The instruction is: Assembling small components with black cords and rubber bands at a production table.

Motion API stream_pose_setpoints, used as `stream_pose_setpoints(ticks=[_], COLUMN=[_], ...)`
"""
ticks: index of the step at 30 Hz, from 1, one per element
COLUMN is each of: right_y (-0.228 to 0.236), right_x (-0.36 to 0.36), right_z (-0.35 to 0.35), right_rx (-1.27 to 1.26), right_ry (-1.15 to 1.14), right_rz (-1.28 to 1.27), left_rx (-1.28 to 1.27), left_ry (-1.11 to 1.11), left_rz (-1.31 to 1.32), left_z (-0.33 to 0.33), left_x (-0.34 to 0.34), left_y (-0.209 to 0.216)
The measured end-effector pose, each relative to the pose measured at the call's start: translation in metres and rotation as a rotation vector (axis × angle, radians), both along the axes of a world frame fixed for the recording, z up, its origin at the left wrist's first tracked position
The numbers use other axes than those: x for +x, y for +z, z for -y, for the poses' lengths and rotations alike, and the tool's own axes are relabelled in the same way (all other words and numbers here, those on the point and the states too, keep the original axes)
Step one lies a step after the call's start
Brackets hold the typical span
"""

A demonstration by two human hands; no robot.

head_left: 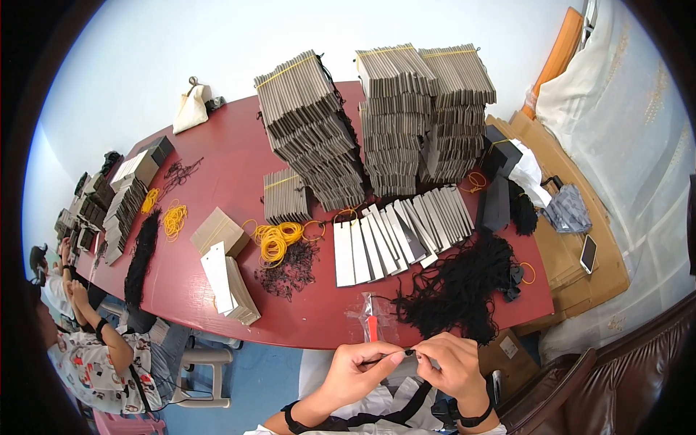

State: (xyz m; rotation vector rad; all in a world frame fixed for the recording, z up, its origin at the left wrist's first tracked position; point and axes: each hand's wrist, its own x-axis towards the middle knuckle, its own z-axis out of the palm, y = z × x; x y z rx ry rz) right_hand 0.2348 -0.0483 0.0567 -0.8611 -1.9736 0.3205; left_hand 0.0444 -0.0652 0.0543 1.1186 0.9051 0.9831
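Just in front of the table's near edge, my left hand (357, 373) and my right hand (451, 366) meet fingertip to fingertip. Both are closed in a pinch on a thin black cord (410, 352), mostly hidden by the fingers. Beyond my right hand, a tangled heap of black cords (464, 286) lies on the table. An orange-red tool handle (373, 328) and a clear plastic bag (359, 310) lie beyond my left hand. Farther back, a fanned row of white and grey cards (395, 235) stretches across the table.
Tall stacks of banded grey cards (312, 130) stand on the dark red table (217, 156). Yellow rubber bands (277, 241) and small black loops (290, 272) lie left of centre. Right, cardboard (605, 264) holds a phone (589, 254). Another person (109, 362) sits at left.
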Motion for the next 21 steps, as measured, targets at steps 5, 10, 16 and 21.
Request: stream_pose_setpoints(ticks=[5,10,16,21], right_y=[0.003,0.005,-0.003,-0.002], right_x=[-0.002,-0.007,-0.001,0.004], right_z=[-0.001,0.002,-0.002,-0.004], right_rx=[-0.142,-0.396,-0.245,-0.209], right_ry=[0.047,0.107,0.097,0.077], right_rz=[-0.135,-0.192,-0.117,-0.012], left_rx=[-0.001,0.058,-0.01,-0.065], left_ry=[0.009,-0.024,0.035,0.031], left_rz=[0.004,-0.026,-0.029,0.111], left_z=[0.0,-0.001,-0.002,-0.004], left_x=[-0.001,0.001,0.004,-0.005], left_y=[-0.005,-0.011,-0.005,0.004])
